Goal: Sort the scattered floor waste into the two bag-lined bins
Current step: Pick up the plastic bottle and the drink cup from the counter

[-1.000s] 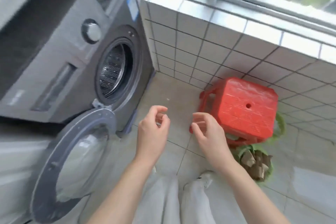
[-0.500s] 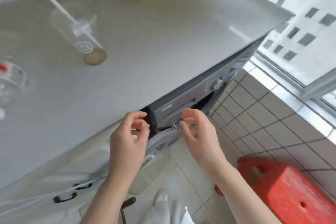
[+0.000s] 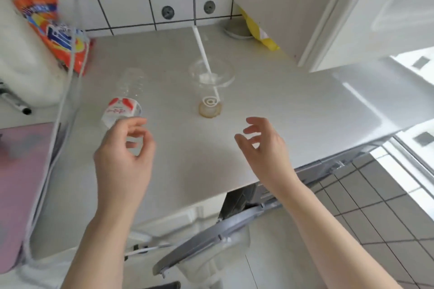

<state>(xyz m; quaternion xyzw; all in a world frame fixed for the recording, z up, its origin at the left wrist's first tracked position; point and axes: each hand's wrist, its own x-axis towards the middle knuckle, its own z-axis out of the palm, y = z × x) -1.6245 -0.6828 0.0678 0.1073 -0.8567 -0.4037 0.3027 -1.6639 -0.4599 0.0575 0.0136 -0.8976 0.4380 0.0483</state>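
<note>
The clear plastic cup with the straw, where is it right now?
In the head view, the clear plastic cup stands mid-countertop, right of the plastic bottle, beyond both empty hands.

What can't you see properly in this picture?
- Bins: none in the head view; camera points at the counter.
- Bottle: its near end is hidden behind the left hand.
- Orange bag: print blurred.
- Yellow bag: mostly behind the cupboard.
</note>
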